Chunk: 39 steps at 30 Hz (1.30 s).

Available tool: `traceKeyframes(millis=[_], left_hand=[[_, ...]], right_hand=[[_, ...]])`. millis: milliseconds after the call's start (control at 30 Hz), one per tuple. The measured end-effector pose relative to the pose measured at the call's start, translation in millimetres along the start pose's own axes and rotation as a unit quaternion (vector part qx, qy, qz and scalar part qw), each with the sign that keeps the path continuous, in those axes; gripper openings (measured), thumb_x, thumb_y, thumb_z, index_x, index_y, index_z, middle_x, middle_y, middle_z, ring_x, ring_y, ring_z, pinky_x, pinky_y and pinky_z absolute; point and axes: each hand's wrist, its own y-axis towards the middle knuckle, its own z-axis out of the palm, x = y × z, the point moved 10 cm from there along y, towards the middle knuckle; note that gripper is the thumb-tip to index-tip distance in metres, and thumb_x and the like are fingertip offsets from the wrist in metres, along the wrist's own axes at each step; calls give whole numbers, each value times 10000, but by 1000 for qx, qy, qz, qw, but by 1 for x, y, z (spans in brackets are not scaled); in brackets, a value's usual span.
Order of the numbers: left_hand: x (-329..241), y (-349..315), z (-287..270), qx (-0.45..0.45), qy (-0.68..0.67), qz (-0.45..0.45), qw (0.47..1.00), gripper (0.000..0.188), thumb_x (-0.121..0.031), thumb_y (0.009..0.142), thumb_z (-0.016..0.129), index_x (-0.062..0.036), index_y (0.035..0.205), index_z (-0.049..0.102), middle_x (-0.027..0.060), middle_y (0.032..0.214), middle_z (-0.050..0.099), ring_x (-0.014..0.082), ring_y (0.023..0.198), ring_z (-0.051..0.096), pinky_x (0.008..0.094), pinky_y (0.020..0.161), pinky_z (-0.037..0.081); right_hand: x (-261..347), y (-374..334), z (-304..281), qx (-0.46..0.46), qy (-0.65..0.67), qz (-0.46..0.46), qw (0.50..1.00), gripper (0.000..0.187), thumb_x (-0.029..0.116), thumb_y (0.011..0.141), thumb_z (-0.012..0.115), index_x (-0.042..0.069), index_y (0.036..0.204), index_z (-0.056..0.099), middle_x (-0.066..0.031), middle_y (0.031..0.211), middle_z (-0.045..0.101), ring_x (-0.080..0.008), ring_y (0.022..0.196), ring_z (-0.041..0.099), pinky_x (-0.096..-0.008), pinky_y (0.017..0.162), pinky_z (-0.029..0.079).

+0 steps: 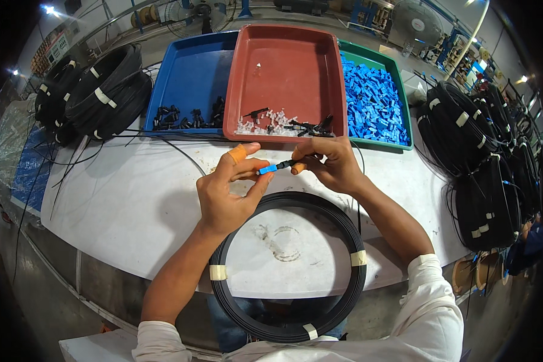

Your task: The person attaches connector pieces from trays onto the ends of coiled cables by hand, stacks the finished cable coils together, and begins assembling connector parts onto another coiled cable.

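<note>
Your two hands meet above the counter (127, 193). Your left hand (226, 193), its fingers partly curled, pinches a blue connector piece (268, 169) between thumb and fingertip. Your right hand (338, 166), closed to a narrow pinch, grips a black connector piece (285, 163), which lies end to end with the blue one between your hands. A black cable coil (295, 200) bound with pale tape lies nearer you, below both hands. Beyond them stand a blue tray (193, 72), a red tray (286, 78) and a green tray (380, 143).
</note>
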Motion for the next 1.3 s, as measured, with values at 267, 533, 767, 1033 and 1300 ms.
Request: traceKeyframes(millis=[267, 533, 767, 1033, 1300], left_hand=[[0, 2, 2, 19, -34, -21, 999, 544, -27, 772, 816, 36, 1228, 526, 167, 1005, 745, 244, 906, 749, 308, 786, 621], [9, 1, 0, 17, -51, -68, 996, 471, 16, 796, 780, 45, 1201, 540, 186, 964, 748, 242, 857, 754, 294, 775, 617], [22, 0, 4, 45, -150, -160, 974, 522, 39, 785, 790, 42, 1238, 531, 177, 914, 751, 188, 875, 738, 291, 826, 594], [-1, -12, 6, 58, -102, -116, 986, 296, -35, 775, 824, 37, 1039, 713, 140, 881, 765, 157, 799, 750, 264, 759, 599], [-10, -13, 2, 38, -130, -63, 989, 221, 8, 779, 810, 67, 978, 735, 139, 896, 760, 145, 770, 736, 238, 712, 598]], right_hand=[[-1, -3, -2, -36, 10, -32, 999, 152, -25, 791, 778, 1, 918, 700, -99, 849, 746, -197, 780, 734, -301, 680, 566], [7, -6, 3, -43, -45, -70, 996, 166, -30, 767, 782, 6, 909, 703, -76, 831, 743, -210, 744, 709, -312, 651, 546], [33, -9, -5, -59, -73, -138, 986, 211, -108, 704, 741, 26, 861, 702, -64, 816, 745, -185, 663, 659, -311, 571, 488], [40, -12, -4, -31, -6, -123, 992, 303, -206, 572, 589, 35, 741, 661, -57, 770, 740, -190, 653, 654, -317, 563, 493], [33, -12, 4, -13, 58, -104, 993, 289, -194, 594, 559, 15, 758, 673, -90, 759, 726, -204, 644, 669, -303, 527, 490]])
